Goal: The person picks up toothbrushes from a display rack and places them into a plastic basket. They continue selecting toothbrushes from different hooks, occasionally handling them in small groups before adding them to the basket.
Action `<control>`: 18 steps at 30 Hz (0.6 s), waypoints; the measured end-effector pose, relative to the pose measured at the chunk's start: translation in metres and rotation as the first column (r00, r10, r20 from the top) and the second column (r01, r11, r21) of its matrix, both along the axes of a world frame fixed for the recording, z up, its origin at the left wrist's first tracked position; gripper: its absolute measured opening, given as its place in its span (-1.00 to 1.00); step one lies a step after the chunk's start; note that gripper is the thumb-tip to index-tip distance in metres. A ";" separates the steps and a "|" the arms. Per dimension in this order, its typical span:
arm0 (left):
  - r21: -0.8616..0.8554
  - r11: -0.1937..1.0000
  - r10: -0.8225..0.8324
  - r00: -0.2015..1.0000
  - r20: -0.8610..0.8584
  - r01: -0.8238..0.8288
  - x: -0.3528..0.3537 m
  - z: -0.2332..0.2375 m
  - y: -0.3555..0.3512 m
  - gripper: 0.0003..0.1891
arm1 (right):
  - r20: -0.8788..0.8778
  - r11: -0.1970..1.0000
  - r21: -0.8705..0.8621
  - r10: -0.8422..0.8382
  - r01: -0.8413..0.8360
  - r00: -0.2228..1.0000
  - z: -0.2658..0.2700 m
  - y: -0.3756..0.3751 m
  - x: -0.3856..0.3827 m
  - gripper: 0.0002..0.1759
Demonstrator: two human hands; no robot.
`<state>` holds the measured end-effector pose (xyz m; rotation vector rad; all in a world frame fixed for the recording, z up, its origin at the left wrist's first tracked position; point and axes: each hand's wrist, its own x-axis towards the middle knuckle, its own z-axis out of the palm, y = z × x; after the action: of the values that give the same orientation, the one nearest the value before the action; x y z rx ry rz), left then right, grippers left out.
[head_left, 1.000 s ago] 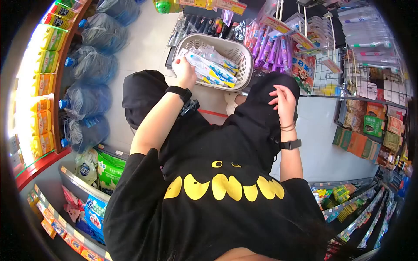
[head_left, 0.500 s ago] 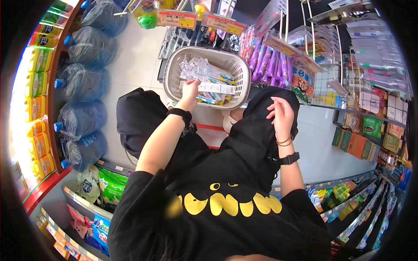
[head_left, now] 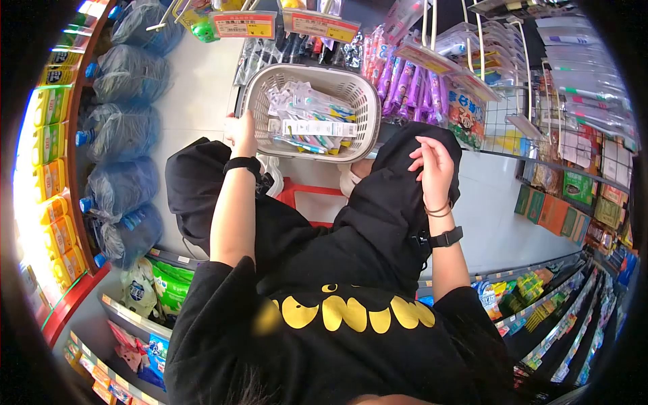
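Observation:
A grey plastic basket stands in front of me, with several packaged toothbrushes piled inside. Across the pile lies a white printed strip. My left hand is at the basket's near left corner, just outside the rim in this view. Its fingers are curled together, and I cannot tell what, if anything, is in them. Over my right knee, my right hand hangs with loosely bent, parted fingers and nothing in it.
Purple packaged toothbrushes hang beyond the basket on the right, below price tags. Large wrapped water bottles line the left side. A red stool shows between my legs. Shelves of goods stand behind on the right.
My left hand has come out of the basket and moved left to its outer corner. My right hand stays over the knee. The whole view has shifted slightly.

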<state>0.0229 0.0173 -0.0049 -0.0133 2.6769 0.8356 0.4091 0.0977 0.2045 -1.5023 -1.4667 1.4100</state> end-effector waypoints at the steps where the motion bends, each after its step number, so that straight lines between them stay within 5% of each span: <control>1: -0.026 1.000 0.012 1.000 -0.005 -0.012 -0.008 -0.023 -0.008 -0.49 | -0.022 1.000 -0.019 0.003 -0.003 1.000 0.001 0.000 0.002 -0.79; 5: 0.200 0.977 0.026 0.975 0.220 -0.071 -0.024 -0.048 -0.036 -0.28 | -0.126 0.999 -0.049 -0.010 0.004 0.992 0.006 -0.001 0.011 -0.76; 7: 0.332 0.938 -0.218 0.920 0.327 0.104 -0.024 -0.059 -0.059 -0.29 | -0.204 0.999 -0.050 -0.021 0.012 0.979 0.006 -0.002 0.020 -0.73; 10: 0.349 0.824 -0.465 0.885 -0.034 0.447 -0.027 -0.101 -0.071 -0.48 | -0.290 0.997 -0.041 -0.081 0.073 0.953 0.019 -0.008 0.026 -0.73; 11: 0.232 0.849 -0.472 0.879 -0.074 0.475 -0.017 -0.069 -0.064 -0.56 | -0.311 0.996 -0.031 -0.092 0.087 0.946 0.014 -0.009 0.030 -0.74; 12: 0.283 0.856 -0.479 0.869 0.126 0.431 -0.027 -0.060 -0.064 -0.64 | -0.319 0.996 -0.008 -0.089 0.091 0.944 0.012 -0.010 0.033 -0.74; 13: 0.331 0.896 -0.351 0.929 0.119 0.297 -0.010 -0.053 -0.061 -0.60 | -0.313 0.996 0.007 -0.087 0.094 0.946 0.010 -0.012 0.036 -0.75; 15: 0.588 0.808 -0.444 0.616 0.651 -0.039 -0.041 -0.103 -0.070 -0.58 | -0.313 0.993 0.038 -0.095 0.113 0.945 0.006 -0.015 0.039 -0.76; 16: 0.583 0.797 -0.564 0.544 0.621 0.161 -0.032 -0.082 -0.074 -0.55 | -0.305 0.992 0.042 -0.101 0.119 0.947 0.004 -0.016 0.041 -0.77; 17: 0.384 0.921 -0.293 0.534 0.793 -0.065 -0.015 -0.042 -0.071 -0.55 | -0.284 0.990 0.065 -0.102 0.125 0.953 0.005 -0.018 0.041 -0.78; 18: 0.384 0.923 -0.315 0.500 0.807 -0.037 -0.007 -0.022 -0.074 -0.55 | -0.279 0.988 0.085 -0.100 0.128 0.955 0.005 -0.019 0.043 -0.79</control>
<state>0.0156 -0.0565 -0.0266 -0.0951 1.5167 0.9175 0.4519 0.0791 0.2099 -1.2504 -1.2422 1.3883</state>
